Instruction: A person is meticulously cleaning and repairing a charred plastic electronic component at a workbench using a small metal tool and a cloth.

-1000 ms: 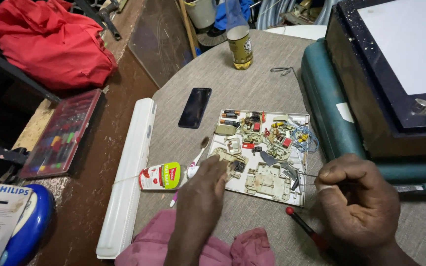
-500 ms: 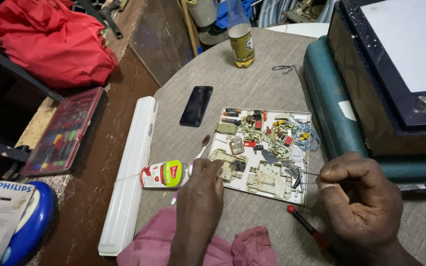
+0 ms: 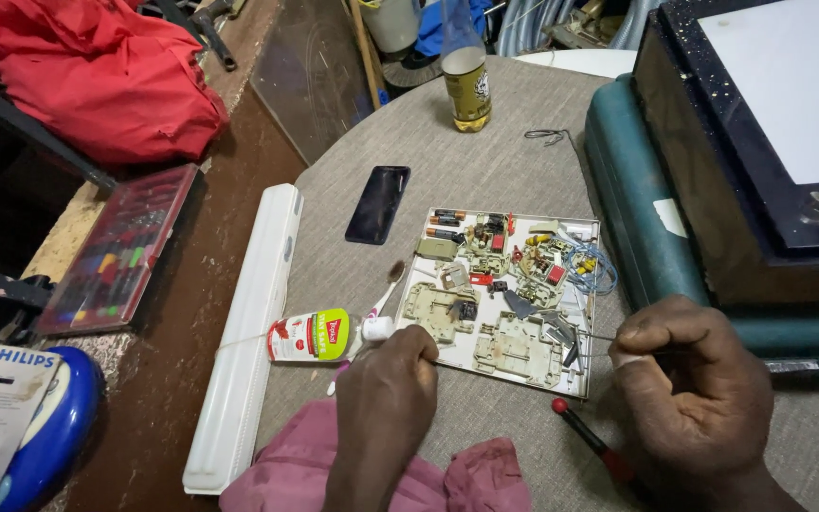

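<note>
A white tray [image 3: 582,381] of small electronic parts, circuit boards and coloured wires lies on the round grey table [image 3: 485,161]. My left hand [image 3: 386,393] rests curled at the tray's near left corner, beside a small glue tube [image 3: 319,337] and a toothbrush [image 3: 386,289]. My right hand [image 3: 694,389] is closed at the tray's near right corner, pinching a thin wire [image 3: 599,337] that reaches over the tray. A red-handled screwdriver [image 3: 588,438] lies just below it.
A black phone [image 3: 378,204] and a long white fixture [image 3: 248,322] lie left of the tray. A bottle [image 3: 466,81] stands at the far edge. A pink cloth [image 3: 381,479] sits near me. A dark box on a teal case [image 3: 637,209] fills the right.
The camera has shifted slightly, both hands stay at the tray's near corners. My left hand has moved a little toward the tray edge.
</note>
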